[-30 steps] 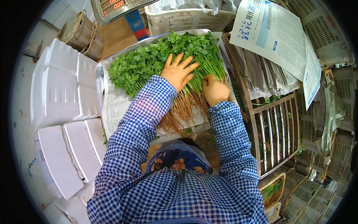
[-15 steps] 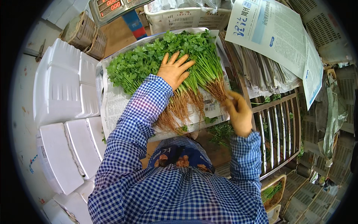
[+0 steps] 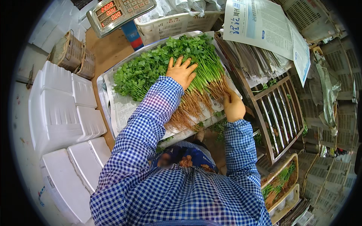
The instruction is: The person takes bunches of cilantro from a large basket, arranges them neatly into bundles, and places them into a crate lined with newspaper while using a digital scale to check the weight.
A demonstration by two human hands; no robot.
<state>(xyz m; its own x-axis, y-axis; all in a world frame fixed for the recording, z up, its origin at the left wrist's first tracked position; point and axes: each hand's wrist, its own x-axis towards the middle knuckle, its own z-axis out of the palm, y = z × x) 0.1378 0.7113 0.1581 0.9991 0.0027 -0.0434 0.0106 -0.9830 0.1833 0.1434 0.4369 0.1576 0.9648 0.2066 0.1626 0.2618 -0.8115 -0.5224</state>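
Observation:
A wide bundle of leafy celery-like greens (image 3: 147, 69) lies on newspaper (image 3: 126, 109) spread over a tray. Its leaves point away to the far left, and its brown, stringy roots (image 3: 188, 111) hang toward me. My left hand (image 3: 182, 72) rests on the stems with its fingers spread, pressing down from above. At the bundle's right end, my right hand (image 3: 233, 106) has its bent fingers and thumb closed at the root tips. Some of those fingertips are hidden among the roots.
A scale (image 3: 120, 15) stands at the far left beside a white plastic crate (image 3: 177, 25) of bagged things. White foam boxes (image 3: 56, 109) are stacked to my left. On the right are a newspaper stack (image 3: 260, 60), a slatted metal rack (image 3: 279, 116) and a basket of greens (image 3: 283, 180).
My right hand has moved in to the roots at the bundle's right end, pushing them closer to the rest. My left hand stays on the stems. The whole view has shifted slightly.

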